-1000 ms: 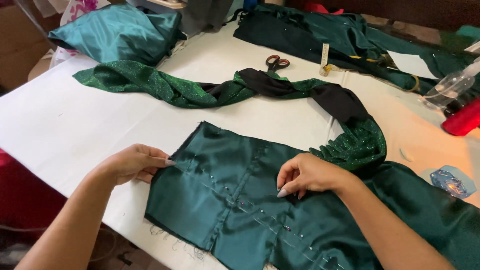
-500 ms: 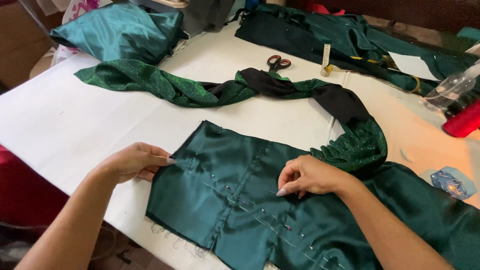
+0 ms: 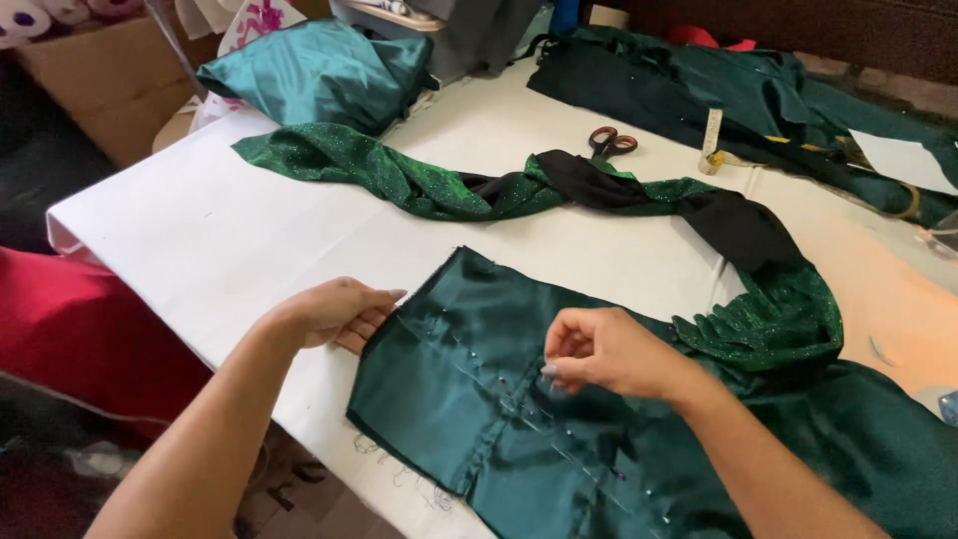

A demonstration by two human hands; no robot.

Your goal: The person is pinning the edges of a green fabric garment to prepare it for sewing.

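The dark green satin piece [image 3: 519, 399] lies flat at the near edge of the white table [image 3: 200, 240]. The right hand [image 3: 609, 351] pinches at its pinned seam, fingers closed. The left hand [image 3: 334, 311], loosely curled, presses its left edge. Farther off lie a glittery green strip [image 3: 399, 180] and scissors [image 3: 611, 143].

Pinned dark-green satin panel [image 3: 469, 389], flat

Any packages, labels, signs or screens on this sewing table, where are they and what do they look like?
Cardboard box: far left beyond the table, plain brown.
White bag: far edge behind the teal cushion, white with a pink print.
Measuring tape: far right by the scissors, cream strip with fine markings.
White paper sheet: far right on dark fabric, blank as far as visible.
No screens or signs.
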